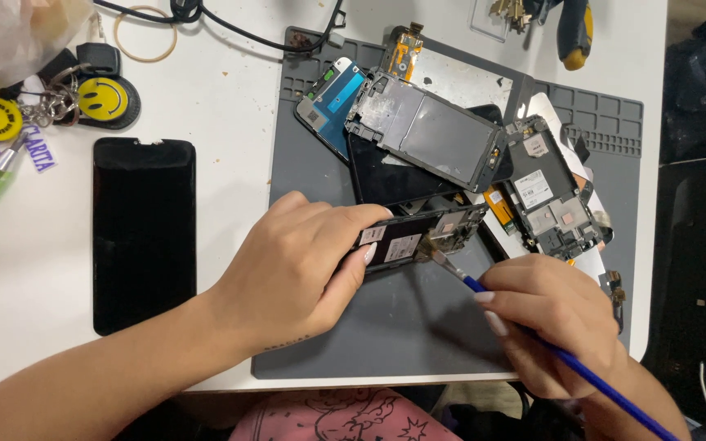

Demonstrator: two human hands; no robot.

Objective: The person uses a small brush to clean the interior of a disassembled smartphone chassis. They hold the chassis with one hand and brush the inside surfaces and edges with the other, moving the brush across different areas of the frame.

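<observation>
From my remote seat I note first what is hard to read. The left hand (300, 265) covers the near end of the opened phone body (418, 234), so I cannot see how much of it lies beneath the palm. The blue-handled brush (533, 331) runs off the lower right edge, its end cut off, and the right hand's (561, 322) fingers hide the middle of the handle. Small parts on the circuit board frame (549, 204) are too fine to identify. Tools at the top edge, including a yellow-and-black handle (574, 33), are cut off by the frame.

Left hand: fingers curled around the opened phone body, gripping it by its edges just above the grey work mat (418, 327). Right hand: fingers pinched on the brush handle, bristle tip touching the exposed interior of that phone body near its middle.

The mat serves as the holding surface. On it lies a pile of overlapping parts: a metal mid-frame (426, 135), a blue-backed panel (332, 102) beneath it, a dark screen panel (386, 175) and the circuit board frame to the right.

Off the mat, on the white table (222, 106), a black phone (144, 233) lies face up, well apart from the hands. Smiley-face key tags (104, 98) and a rubber band (145, 34) sit at upper left.
</observation>
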